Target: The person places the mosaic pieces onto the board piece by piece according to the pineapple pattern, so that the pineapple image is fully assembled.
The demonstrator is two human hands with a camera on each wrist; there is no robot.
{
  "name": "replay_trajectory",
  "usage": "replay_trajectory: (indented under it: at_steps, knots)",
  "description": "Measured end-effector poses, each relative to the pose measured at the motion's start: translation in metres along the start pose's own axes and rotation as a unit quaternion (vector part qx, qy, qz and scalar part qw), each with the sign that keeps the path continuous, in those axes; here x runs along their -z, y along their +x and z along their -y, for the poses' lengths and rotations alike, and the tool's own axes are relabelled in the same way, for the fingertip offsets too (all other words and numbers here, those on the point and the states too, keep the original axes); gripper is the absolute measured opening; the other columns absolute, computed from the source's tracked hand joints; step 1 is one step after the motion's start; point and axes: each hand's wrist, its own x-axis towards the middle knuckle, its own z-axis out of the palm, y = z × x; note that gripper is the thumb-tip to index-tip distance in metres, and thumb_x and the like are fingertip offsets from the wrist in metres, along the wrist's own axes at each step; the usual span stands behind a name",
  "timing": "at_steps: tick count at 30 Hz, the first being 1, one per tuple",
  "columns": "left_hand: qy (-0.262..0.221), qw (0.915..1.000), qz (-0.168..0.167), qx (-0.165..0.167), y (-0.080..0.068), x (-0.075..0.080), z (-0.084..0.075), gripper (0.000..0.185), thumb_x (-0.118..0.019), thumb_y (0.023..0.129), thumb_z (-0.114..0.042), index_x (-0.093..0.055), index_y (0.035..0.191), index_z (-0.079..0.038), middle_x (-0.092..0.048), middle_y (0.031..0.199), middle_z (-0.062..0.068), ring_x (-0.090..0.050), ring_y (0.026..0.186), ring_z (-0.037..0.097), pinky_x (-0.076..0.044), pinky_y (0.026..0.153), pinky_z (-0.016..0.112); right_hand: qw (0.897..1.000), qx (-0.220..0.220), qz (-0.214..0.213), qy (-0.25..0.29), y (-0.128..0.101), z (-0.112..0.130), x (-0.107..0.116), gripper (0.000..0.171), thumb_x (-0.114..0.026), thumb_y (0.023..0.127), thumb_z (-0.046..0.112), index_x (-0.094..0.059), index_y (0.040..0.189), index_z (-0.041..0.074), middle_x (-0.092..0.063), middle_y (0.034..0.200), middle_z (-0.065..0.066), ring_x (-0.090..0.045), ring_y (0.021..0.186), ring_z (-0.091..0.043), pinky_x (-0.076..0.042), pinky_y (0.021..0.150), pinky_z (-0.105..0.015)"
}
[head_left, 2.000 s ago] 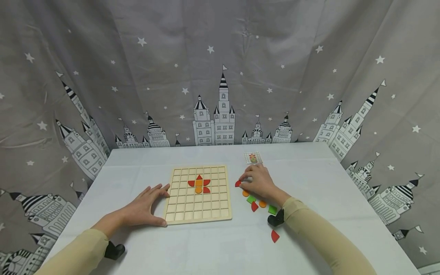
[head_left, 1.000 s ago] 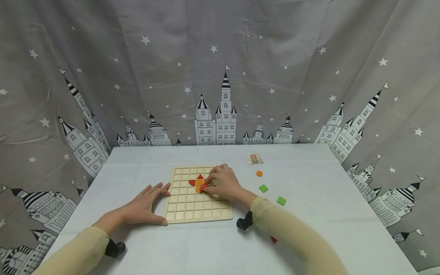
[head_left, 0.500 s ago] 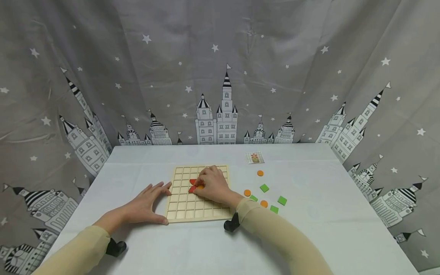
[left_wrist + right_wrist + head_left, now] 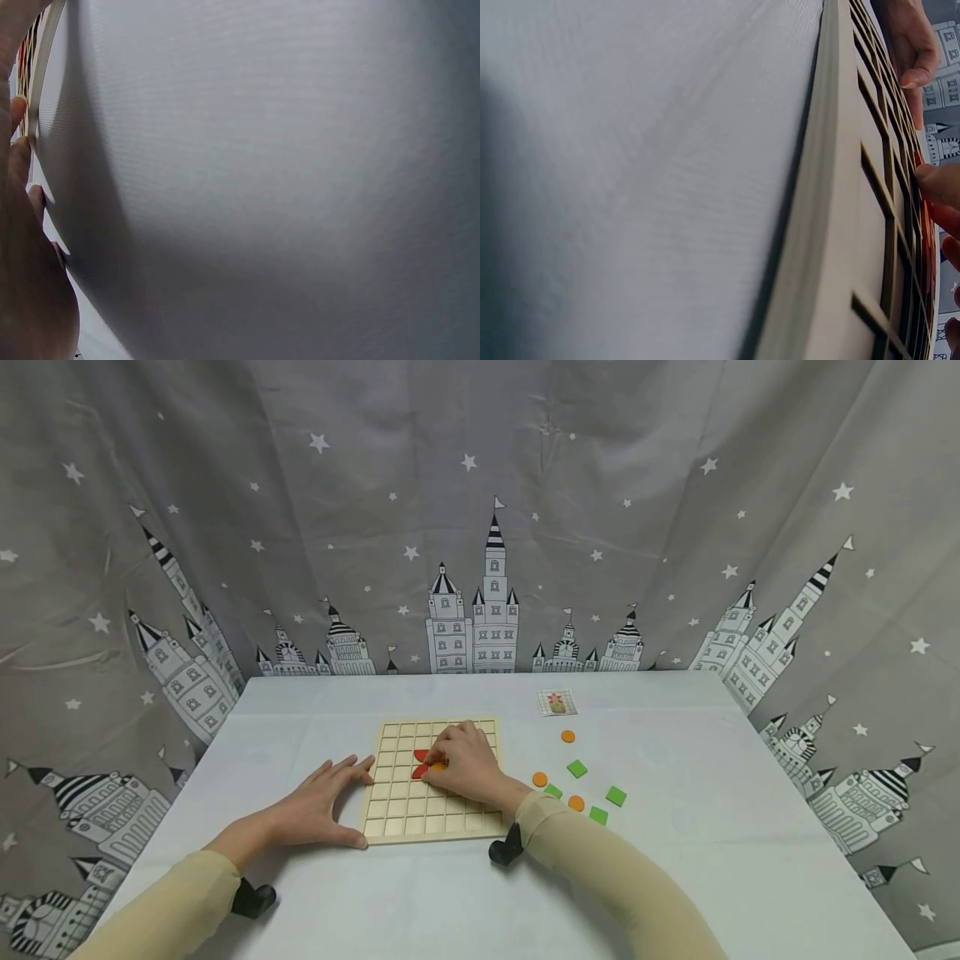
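My left hand (image 4: 318, 806) rests at the left edge of the wooden grid board (image 4: 431, 828), fingers spread, thumb at the near corner. Over the board, my right hand (image 4: 465, 764) pinches a red quarter-circle tile (image 4: 419, 772) between thumb and fingertips, left of an orange tile (image 4: 437, 767). Just above that tile lies another red tile (image 4: 420, 755). The hand hides the other tiles in the middle of the board. In the right wrist view, the right thumb (image 4: 939, 184) touches red at the board's grid.
Right of the board lie loose orange discs (image 4: 567, 737) and several green squares (image 4: 616, 796). A small pattern card (image 4: 557, 702) lies at the back of the white table (image 4: 675, 752). The right sleeve (image 4: 607, 868) covers part of the table's front. A grey castle curtain (image 4: 337, 527) hangs behind.
My right hand has carried a red tile from the loose pieces leftward onto the board, to the left of the orange tile. It has held still for the last half second. The left hand has stayed put.
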Motion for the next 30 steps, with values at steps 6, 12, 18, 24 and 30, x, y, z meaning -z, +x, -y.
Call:
replay_trajectory:
  at_steps: [6, 12, 18, 24, 30]
  knots:
    - [0.001, 1.0, 0.001, 0.001, 0.001, -0.001, 0.0, 0.094, -0.08, 0.063, -0.079, -0.051, 0.131, -0.02, -0.031, 0.166, 0.009, -0.02, 0.153, 0.041, -0.007, 0.124, 0.062, 1.0, 0.002, -0.005, 0.005, -0.002, -0.002, -0.001, 0.021, -0.078, 0.088, 0.046, -0.08, 0.098, 0.028, -0.063, 0.112, 0.011, -0.047, 0.108, -0.014, -0.042, 0.092, -0.031]
    - [0.002, 1.0, 0.001, 0.002, 0.002, -0.002, 0.002, 0.094, -0.079, 0.063, -0.08, -0.051, 0.131, -0.021, -0.03, 0.167, 0.008, -0.019, 0.153, 0.04, -0.007, 0.124, 0.062, 1.0, 0.005, -0.006, 0.003, -0.002, -0.003, -0.001, 0.019, -0.076, 0.089, 0.045, -0.08, 0.1, 0.029, -0.063, 0.113, 0.011, -0.047, 0.108, -0.014, -0.041, 0.091, -0.031]
    - [0.002, 1.0, 0.002, 0.007, 0.003, -0.003, 0.001, 0.094, -0.079, 0.063, -0.08, -0.051, 0.131, -0.021, -0.03, 0.167, 0.008, -0.019, 0.153, 0.04, -0.006, 0.124, 0.062, 1.0, 0.011, -0.004, 0.01, -0.005, -0.004, 0.001, 0.021, -0.075, 0.09, 0.045, -0.08, 0.105, 0.03, -0.063, 0.115, 0.01, -0.046, 0.109, -0.014, -0.041, 0.092, -0.032]
    - [0.004, 0.9999, 0.002, 0.01, 0.002, -0.002, -0.001, 0.095, -0.08, 0.063, -0.079, -0.052, 0.131, -0.02, -0.03, 0.166, 0.009, -0.019, 0.153, 0.041, -0.006, 0.124, 0.062, 1.0, 0.008, 0.003, 0.019, -0.009, -0.011, 0.013, 0.021, -0.075, 0.091, 0.044, -0.078, 0.107, 0.03, -0.061, 0.115, 0.011, -0.045, 0.111, -0.015, -0.042, 0.095, -0.034]
    - [0.004, 0.9999, -0.003, 0.01, 0.001, -0.003, 0.001, 0.095, -0.08, 0.062, -0.08, -0.053, 0.131, -0.02, -0.031, 0.166, 0.01, -0.019, 0.153, 0.041, -0.006, 0.124, 0.063, 0.999, -0.004, 0.01, 0.048, -0.017, -0.024, 0.032, 0.025, -0.077, 0.09, 0.039, -0.079, 0.11, 0.026, -0.062, 0.115, 0.008, -0.045, 0.116, -0.019, -0.04, 0.1, -0.039]
